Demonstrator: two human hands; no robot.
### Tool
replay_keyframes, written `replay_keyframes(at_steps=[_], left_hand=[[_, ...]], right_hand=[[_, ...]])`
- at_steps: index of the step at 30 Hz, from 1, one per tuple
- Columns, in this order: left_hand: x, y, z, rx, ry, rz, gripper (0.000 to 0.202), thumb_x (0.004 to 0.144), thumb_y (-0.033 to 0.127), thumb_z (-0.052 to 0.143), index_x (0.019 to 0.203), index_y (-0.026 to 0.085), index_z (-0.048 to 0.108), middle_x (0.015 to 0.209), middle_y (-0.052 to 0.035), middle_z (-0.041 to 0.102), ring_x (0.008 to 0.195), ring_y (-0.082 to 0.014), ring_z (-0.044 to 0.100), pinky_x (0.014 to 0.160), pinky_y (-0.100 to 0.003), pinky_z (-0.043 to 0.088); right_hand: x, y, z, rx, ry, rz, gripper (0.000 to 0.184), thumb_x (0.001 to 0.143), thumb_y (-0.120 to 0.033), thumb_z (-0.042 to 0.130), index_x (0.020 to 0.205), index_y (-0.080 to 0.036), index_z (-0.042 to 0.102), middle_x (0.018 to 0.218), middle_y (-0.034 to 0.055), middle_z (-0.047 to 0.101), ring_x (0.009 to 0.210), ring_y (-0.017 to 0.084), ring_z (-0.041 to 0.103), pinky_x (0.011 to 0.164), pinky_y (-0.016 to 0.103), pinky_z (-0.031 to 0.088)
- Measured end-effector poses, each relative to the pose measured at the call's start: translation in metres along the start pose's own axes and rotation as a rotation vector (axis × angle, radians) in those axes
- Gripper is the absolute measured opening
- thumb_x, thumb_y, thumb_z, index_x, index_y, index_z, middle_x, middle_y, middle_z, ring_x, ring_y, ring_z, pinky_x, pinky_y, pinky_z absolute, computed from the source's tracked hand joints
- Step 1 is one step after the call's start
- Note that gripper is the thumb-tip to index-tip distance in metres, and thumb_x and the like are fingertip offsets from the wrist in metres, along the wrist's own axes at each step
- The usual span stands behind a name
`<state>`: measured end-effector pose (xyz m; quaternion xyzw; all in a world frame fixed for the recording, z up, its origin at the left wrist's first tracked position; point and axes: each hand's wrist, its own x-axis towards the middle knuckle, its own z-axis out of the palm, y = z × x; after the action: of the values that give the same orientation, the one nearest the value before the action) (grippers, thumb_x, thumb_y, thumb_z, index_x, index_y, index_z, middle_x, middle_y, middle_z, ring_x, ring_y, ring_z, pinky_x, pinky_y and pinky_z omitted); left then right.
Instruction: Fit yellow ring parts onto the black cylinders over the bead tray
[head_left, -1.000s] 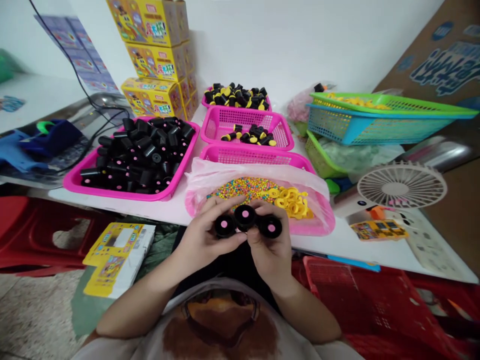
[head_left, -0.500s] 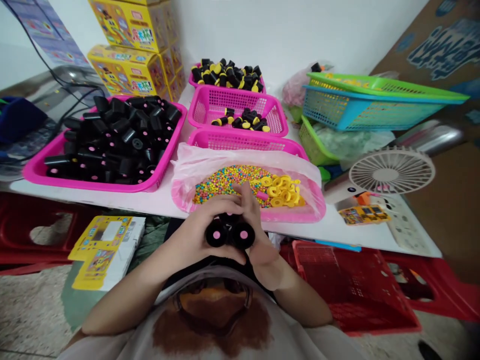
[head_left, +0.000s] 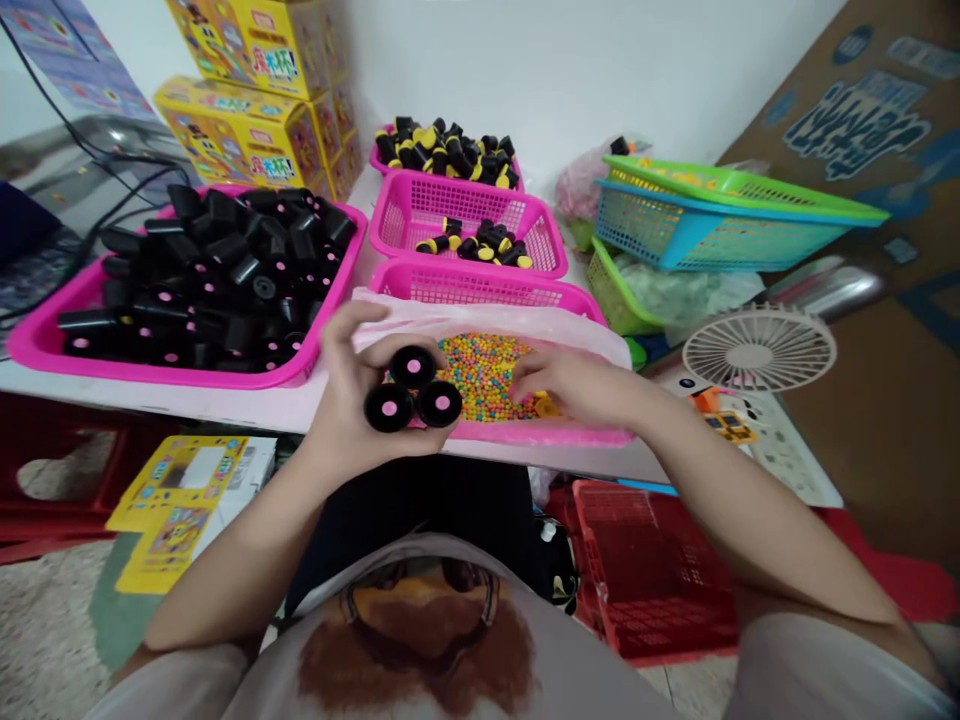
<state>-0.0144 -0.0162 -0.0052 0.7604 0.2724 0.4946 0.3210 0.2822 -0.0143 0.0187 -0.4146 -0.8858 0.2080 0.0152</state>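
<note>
Our left hand (head_left: 346, 392) is closed around three black plastic cylinders (head_left: 388, 407), bunched so that they touch one another in a tight triangle, their pink-dotted ends facing up at us. It is a sound hold: the fingers wrap the sides from behind, the ends stay uncovered, and every pink dot can be checked at a glance. The bunch sits above the left part of the bead basket (head_left: 547, 433), a pink basket lined with a pale pink plastic bag (head_left: 480, 320).

Our right hand (head_left: 577, 385) lies open, its fingers loosely curved and its fingertips (head_left: 519, 366) at the edge of the coloured beads (head_left: 484, 375) inside that basket. We cannot tell whether a bead lies under them, but nothing shows gripped. A low, short reach like this suits such small, loose beads. A few yellow rings (head_left: 547, 407) show just beside the fingertips.

Left of the bead basket, a wide pink tray (head_left: 150, 372) holds a heap of black cylinders (head_left: 225, 270), many showing pink dots. Behind it, a pink mesh basket (head_left: 420, 215) carries black-and-yellow pieces (head_left: 487, 240). To its right stand a small white fan (head_left: 759, 348) and stacked green and blue baskets (head_left: 720, 225).
</note>
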Motion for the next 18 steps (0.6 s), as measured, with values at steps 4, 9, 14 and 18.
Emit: replay_keyframes(at_steps=[4, 9, 14, 18], left_hand=[[0.002, -0.007, 0.003, 0.107, -0.057, -0.059, 0.057, 0.074, 0.018, 0.081, 0.125, 0.025, 0.056, 0.112, -0.0015, 0.071, 0.105, -0.0199, 0.071, 0.095, -0.033, 0.056], [0.003, -0.005, -0.002, 0.159, -0.050, -0.137, 0.049, 0.072, 0.019, 0.082, 0.116, 0.021, 0.060, 0.108, -0.0004, 0.073, 0.101, -0.0179, 0.071, 0.092, -0.028, 0.055], [0.002, -0.006, -0.008, 0.127, -0.069, -0.146, 0.047, 0.073, 0.019, 0.082, 0.114, 0.022, 0.059, 0.108, 0.0007, 0.073, 0.100, -0.0165, 0.070, 0.090, -0.027, 0.054], [0.002, -0.008, -0.010, 0.114, -0.087, -0.153, 0.046, 0.073, 0.018, 0.082, 0.113, 0.022, 0.059, 0.106, 0.0010, 0.073, 0.098, -0.0164, 0.070, 0.090, -0.027, 0.054]], right_hand=[[0.011, 0.001, 0.013, -0.067, -0.048, 0.142, 0.024, 0.091, -0.010, 0.059, 0.104, -0.021, 0.076, 0.108, 0.0078, 0.074, 0.090, 0.021, 0.069, 0.078, 0.031, 0.050], [0.012, -0.006, 0.011, -0.006, -0.059, 0.282, 0.033, 0.089, -0.014, 0.067, 0.121, -0.019, 0.071, 0.095, 0.0054, 0.077, 0.077, 0.018, 0.067, 0.069, 0.029, 0.046], [0.014, -0.003, 0.001, 0.082, -0.015, 0.198, 0.016, 0.089, -0.019, 0.063, 0.100, -0.019, 0.075, 0.097, 0.0052, 0.077, 0.083, 0.018, 0.068, 0.077, 0.029, 0.048], [0.016, -0.009, -0.002, 0.076, 0.103, 0.177, 0.015, 0.078, -0.014, 0.067, 0.093, -0.018, 0.069, 0.092, 0.0041, 0.071, 0.078, 0.017, 0.063, 0.071, 0.027, 0.046]])
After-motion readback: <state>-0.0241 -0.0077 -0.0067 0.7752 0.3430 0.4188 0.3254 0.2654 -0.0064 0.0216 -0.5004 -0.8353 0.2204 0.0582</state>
